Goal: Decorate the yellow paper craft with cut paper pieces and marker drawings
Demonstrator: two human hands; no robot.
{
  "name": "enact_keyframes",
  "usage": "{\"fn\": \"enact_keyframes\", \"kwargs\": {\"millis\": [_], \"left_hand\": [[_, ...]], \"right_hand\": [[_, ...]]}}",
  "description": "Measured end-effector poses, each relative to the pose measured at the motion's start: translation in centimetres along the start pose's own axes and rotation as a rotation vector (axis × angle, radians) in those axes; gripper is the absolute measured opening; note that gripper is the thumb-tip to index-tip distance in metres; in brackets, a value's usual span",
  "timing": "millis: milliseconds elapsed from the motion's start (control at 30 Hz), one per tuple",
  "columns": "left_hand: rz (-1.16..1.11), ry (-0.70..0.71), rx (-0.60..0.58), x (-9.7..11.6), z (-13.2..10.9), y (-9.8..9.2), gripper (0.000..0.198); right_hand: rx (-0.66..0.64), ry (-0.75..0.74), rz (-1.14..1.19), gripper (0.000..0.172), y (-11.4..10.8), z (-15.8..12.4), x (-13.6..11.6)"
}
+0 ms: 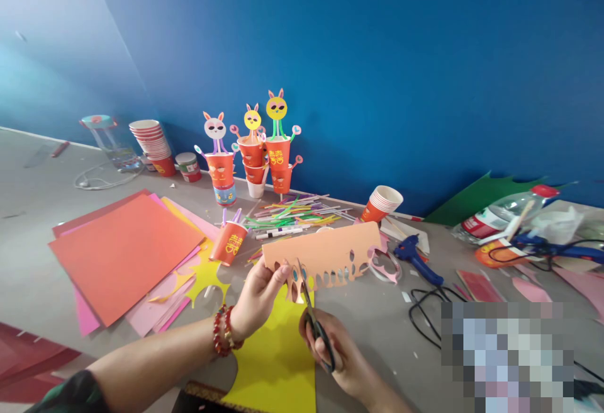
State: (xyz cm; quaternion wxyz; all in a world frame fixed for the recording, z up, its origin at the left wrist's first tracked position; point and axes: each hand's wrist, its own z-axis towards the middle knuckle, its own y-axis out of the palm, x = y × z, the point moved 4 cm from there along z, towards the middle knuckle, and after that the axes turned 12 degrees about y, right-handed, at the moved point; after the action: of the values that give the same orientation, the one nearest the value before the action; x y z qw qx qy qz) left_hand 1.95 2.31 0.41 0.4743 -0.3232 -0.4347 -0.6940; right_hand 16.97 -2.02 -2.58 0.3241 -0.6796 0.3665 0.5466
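Note:
My left hand (264, 293) pinches the lower left part of a peach-coloured paper sheet (325, 246), whose bottom edge is cut into a row of rounded notches. Small oval shapes, some with blue, show on the sheet beside my left thumb. In my right hand (335, 350) is a pair of black-handled scissors (317, 325); the blades point up and meet the paper close to those ovals. A yellow sheet (278, 350) with curved cut-outs lies beneath both hands. Just beyond the left hand, a red paper cup (229, 243) leans with purple strips sticking out.
Behind stand red cup figures (221, 169) with rabbit-like heads. A pile of coloured strips (297, 211) lies before them. Orange and pink sheets (127, 249) are stacked left. On the right are a blue glue gun (418, 259), its black cord, tape and a plastic bottle (504, 211).

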Motion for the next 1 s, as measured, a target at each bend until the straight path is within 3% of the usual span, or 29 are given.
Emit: {"fn": "enact_keyframes", "kwargs": {"millis": [467,767,1000], "left_hand": [[-0.019,-0.006,0.054,-0.2,-0.1,-0.5,0.029],[0.026,-0.041,-0.002,-0.3,-0.3,-0.5,0.034],[0.031,-0.016,0.003,-0.2,-0.1,-0.7,0.032]], "right_hand": [[-0.016,-0.056,-0.066,0.062,-0.2,0.1,-0.2],[-0.073,0.009,-0.053,0.065,-0.2,-0.3,-1.0],[-0.078,-0.009,-0.046,0.062,-0.6,-0.3,-0.2]]}}
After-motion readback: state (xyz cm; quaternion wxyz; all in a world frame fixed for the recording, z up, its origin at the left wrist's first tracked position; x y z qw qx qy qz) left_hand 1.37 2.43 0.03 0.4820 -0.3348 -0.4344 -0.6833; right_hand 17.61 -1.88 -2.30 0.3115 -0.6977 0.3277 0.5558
